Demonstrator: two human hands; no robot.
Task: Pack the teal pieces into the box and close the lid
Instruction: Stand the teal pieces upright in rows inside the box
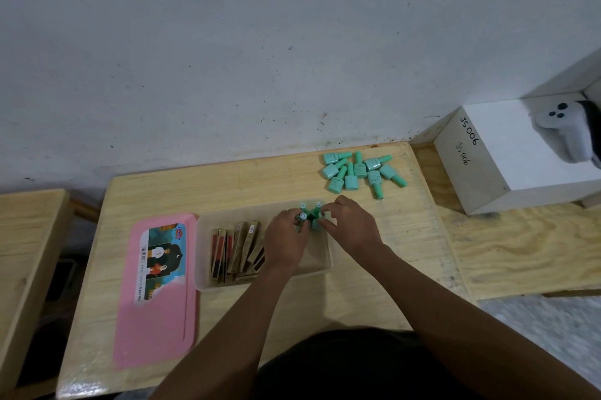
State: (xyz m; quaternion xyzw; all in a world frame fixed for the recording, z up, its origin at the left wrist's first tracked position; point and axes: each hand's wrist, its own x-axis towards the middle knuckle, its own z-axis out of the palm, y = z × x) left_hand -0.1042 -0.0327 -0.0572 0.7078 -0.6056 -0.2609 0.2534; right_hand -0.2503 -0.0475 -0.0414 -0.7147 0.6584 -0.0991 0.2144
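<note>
Wooden table (247,178) against a stained wall. Left hand (286,238) and right hand (353,227) each pinch upright teal pieces (313,214) standing in the clear box (326,264). Loose teal pile (359,171) lies beyond the box, pink lid (156,289) just left of it.

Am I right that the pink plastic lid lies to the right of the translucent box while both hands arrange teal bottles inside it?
No: in the head view the pink plastic lid lies left of the translucent box; the left hand and right hand arrange teal bottles inside.
</note>
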